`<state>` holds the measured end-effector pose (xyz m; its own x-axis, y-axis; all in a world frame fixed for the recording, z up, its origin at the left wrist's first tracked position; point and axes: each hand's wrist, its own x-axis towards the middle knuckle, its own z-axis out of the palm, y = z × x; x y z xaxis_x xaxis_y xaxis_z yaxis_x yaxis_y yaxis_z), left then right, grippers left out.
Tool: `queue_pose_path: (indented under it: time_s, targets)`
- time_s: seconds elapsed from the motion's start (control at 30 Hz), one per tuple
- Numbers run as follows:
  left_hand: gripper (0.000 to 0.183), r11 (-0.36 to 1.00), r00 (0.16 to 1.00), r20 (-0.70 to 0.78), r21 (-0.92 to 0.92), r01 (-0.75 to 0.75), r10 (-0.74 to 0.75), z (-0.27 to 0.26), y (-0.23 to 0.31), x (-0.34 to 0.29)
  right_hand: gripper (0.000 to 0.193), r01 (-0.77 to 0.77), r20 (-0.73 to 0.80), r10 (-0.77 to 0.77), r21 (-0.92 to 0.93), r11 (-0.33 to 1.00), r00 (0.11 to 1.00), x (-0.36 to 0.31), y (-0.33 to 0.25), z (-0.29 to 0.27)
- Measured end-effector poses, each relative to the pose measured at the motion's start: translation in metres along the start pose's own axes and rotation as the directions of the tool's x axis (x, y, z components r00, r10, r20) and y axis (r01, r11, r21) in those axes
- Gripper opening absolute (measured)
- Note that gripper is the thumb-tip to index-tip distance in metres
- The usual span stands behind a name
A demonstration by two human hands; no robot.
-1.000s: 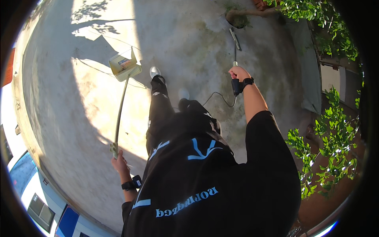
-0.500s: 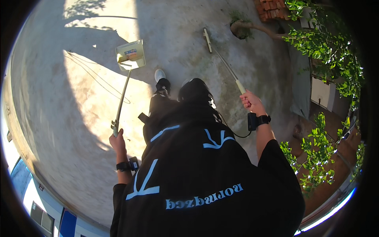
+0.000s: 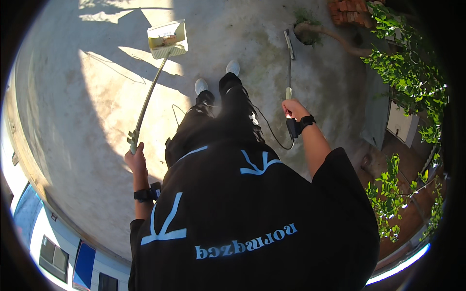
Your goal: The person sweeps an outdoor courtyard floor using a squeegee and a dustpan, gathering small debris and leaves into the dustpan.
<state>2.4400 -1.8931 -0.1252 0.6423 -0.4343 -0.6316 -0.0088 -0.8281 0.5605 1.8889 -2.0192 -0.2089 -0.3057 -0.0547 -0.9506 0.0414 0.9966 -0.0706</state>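
Note:
My left hand (image 3: 136,158) is closed around the grip of a long-handled dustpan (image 3: 145,102). The pale yellow pan (image 3: 167,48) stands out ahead on the left, at the edge of a shadow, with a toothed edge near its pole and a coloured label. In my right hand (image 3: 294,109), the pale grip of a long-handled broom (image 3: 289,72) is held with fingers wrapped round it. Its narrow, light-coloured head (image 3: 290,44) is ahead on the right, apart from the dustpan; the bristles are too small to make out.
A tree trunk (image 3: 335,36) rises from a hole in the concrete ground (image 3: 233,29), right of the broom head. Stacked bricks (image 3: 350,12) stand behind it. Leafy branches (image 3: 410,68) hang at the right. A white building (image 3: 56,242) is at the lower left.
My right foot has come forward into view. The broom has swung upright and farther right, its grip moving slightly left. The pan has moved farther ahead; my left hand has shifted slightly left.

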Motion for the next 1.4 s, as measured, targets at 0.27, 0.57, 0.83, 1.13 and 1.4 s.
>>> queue_pose_path:
  time_s: [0.27, 0.57, 0.83, 1.13, 1.4]
  targets:
    - [0.029, 0.997, 0.997, 0.038, -0.035, 0.074, -0.073, 0.022, 0.007, 0.012, 0.007, 0.011, 0.239, -0.002, -0.039, 0.999, 0.971, -0.067, 0.051, -0.066]
    - [0.028, 0.995, 0.995, 0.031, 0.012, 0.098, -0.099, 0.024, 0.006, 0.015, 0.009, 0.109, -0.131, -0.107, 0.011, 0.994, 0.986, -0.093, 0.02, -0.019]
    - [0.028, 0.997, 0.997, 0.014, 0.03, 0.077, -0.078, 0.013, -0.005, 0.007, 0.016, 0.046, 0.178, -0.026, -0.11, 0.993, 0.984, -0.052, -0.008, 0.059]
    - [0.029, 0.993, 0.994, 0.002, -0.05, 0.107, -0.107, 0.018, -0.014, 0.01, 0.013, -0.138, 0.347, -0.014, 0.41, 0.902, 0.938, -0.088, 0.015, -0.026]
    - [0.029, 0.992, 0.997, 0.026, -0.094, 0.08, -0.077, 0.021, -0.011, 0.013, 0.02, -0.056, 0.178, 0.021, 0.197, 0.979, 0.984, -0.059, -0.008, 0.031]
